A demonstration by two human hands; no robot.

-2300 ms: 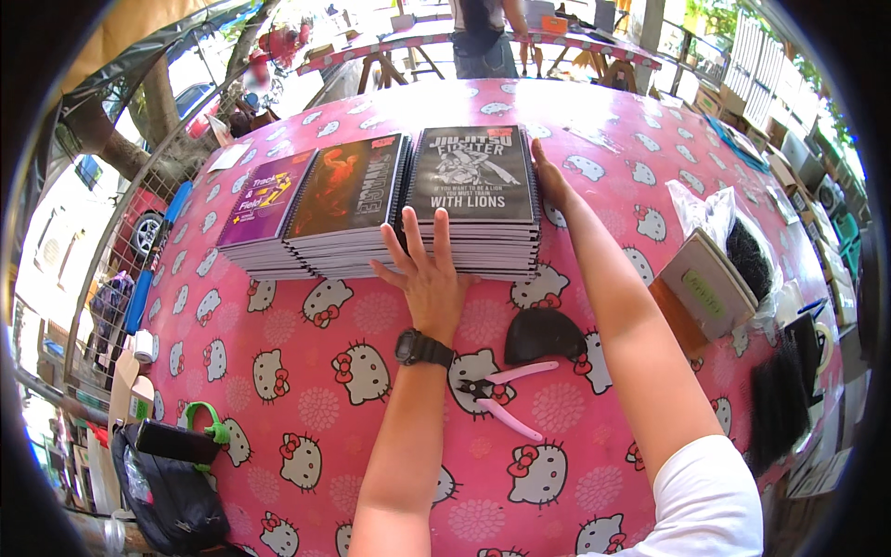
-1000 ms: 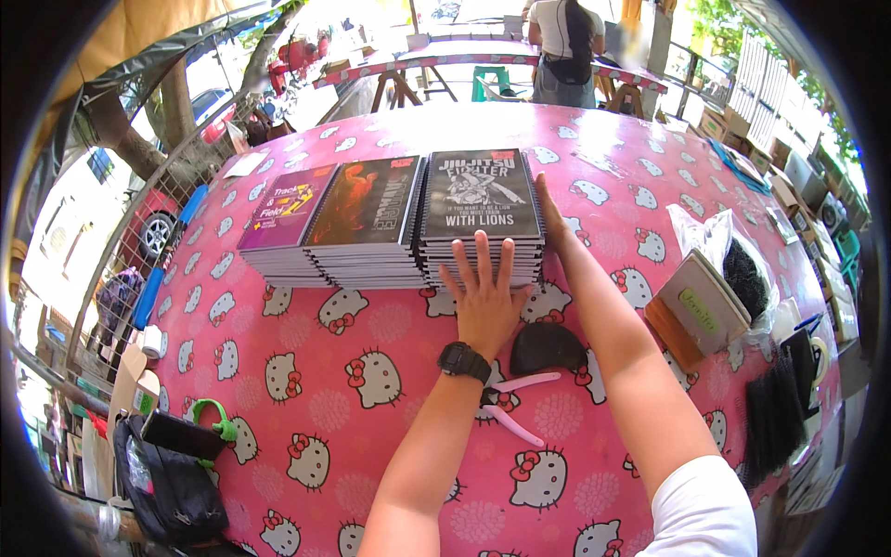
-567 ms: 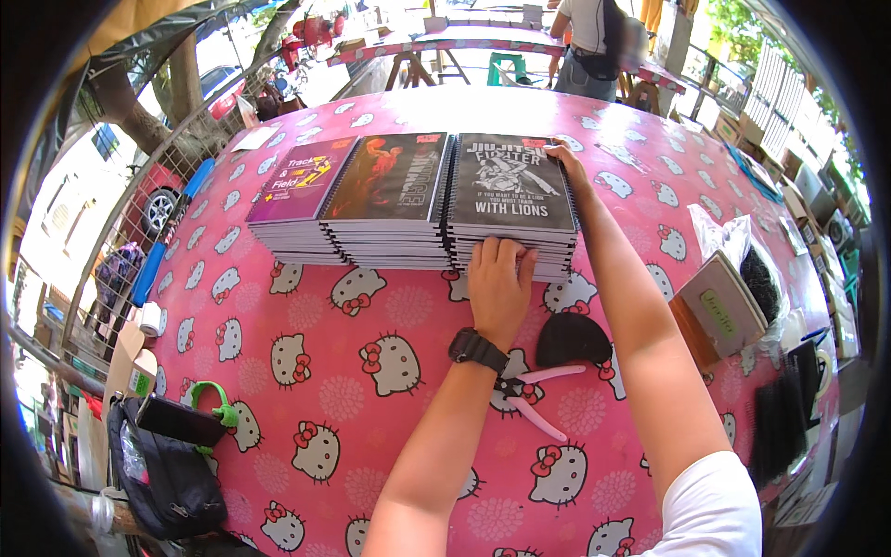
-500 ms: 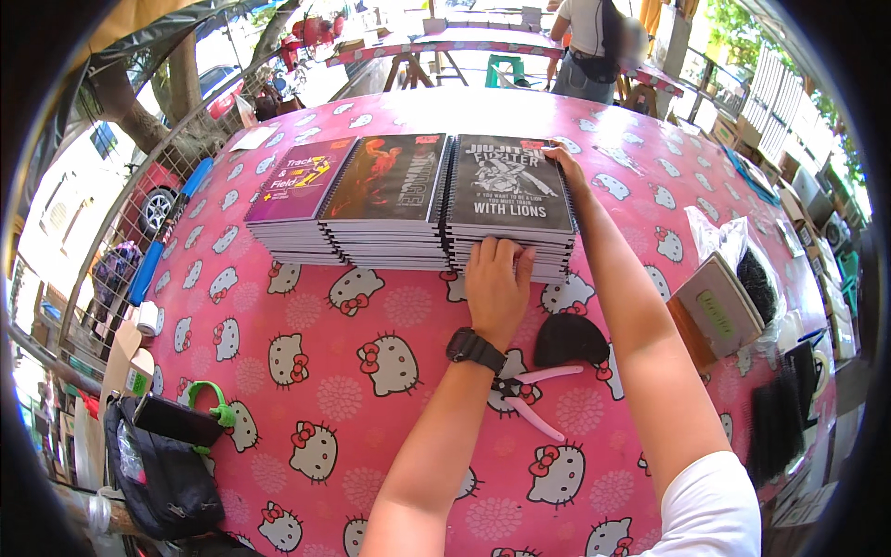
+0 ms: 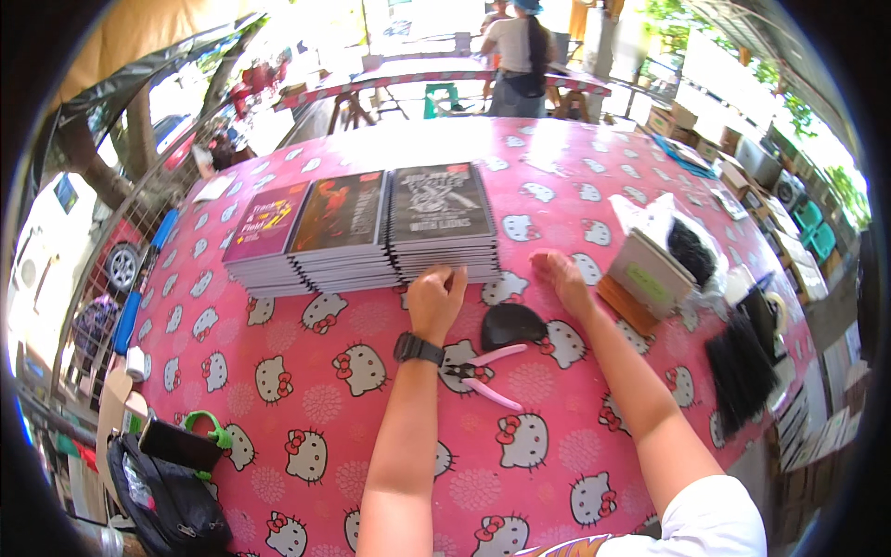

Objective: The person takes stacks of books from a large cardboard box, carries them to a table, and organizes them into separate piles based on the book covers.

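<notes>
Three stacks of spiral-bound notebooks stand side by side: purple-covered notebooks (image 5: 269,223) at left, black ones with an orange figure (image 5: 339,213) in the middle, black ones with a grey drawing (image 5: 441,206) at right. My left hand (image 5: 436,302), a black watch on its wrist, is closed against the lower front of the right stack; its fingertips are hidden. My right hand (image 5: 563,281) hovers right of that stack, apart from it, fingers stretched and slightly blurred. Close to both hands lie a dark rounded object (image 5: 512,327) and pink-handled pliers (image 5: 483,369).
The table (image 5: 362,464) has a pink patterned cover. To the right are a box with a green label (image 5: 650,278), a plastic bag (image 5: 691,243) and black binding strips (image 5: 738,371). A black bag (image 5: 176,497) and phone (image 5: 181,444) sit at left. People stand far back.
My right hand has left the right stack's far edge and moved nearer, beside it. My left hand stays at the stack's front, now more curled. The whole view has shifted.
</notes>
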